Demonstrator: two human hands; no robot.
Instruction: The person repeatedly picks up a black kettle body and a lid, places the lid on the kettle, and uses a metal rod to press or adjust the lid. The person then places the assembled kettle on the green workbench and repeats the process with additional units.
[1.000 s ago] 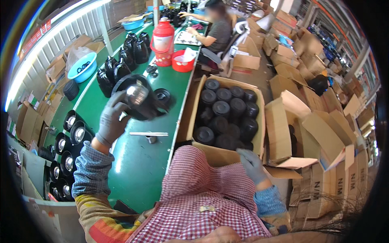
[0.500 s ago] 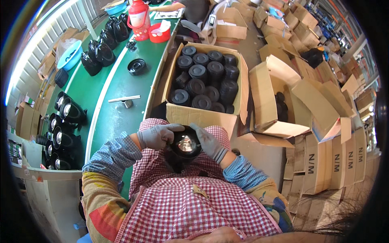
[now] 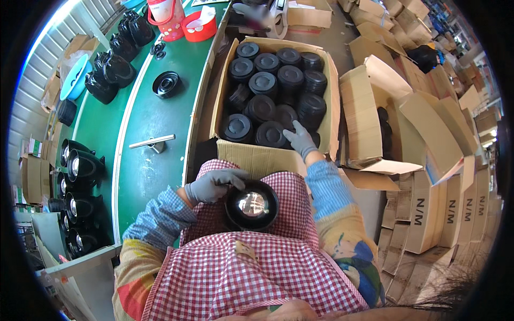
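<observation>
A black jug body (image 3: 231, 214), with a round mirror-like silver liner (image 3: 253, 205) facing up inside its rim, rests on my lap. My left hand (image 3: 211, 185), in a grey glove, is closed on the far left of its rim. My right hand (image 3: 300, 139), gloved the same, reaches away to the near right part of an open carton (image 3: 257, 154). Its fingers are apart and touch or hover just over the stacked round black lids (image 3: 271, 134). Whether they touch cannot be made out.
On the green table (image 3: 155, 120) at left are a metal T-shaped tool (image 3: 152, 142), a black ring-shaped part (image 3: 167, 84), a red bucket (image 3: 167, 18), a red basin (image 3: 199, 25) and several black jug bodies (image 3: 85, 165). Another open carton (image 3: 369, 101) stands right, beside stacked cartons (image 3: 423, 214).
My right hand has left the jug body and moved forward and right to the carton of lids. My left hand stays at the rim. The view has shifted somewhat.
</observation>
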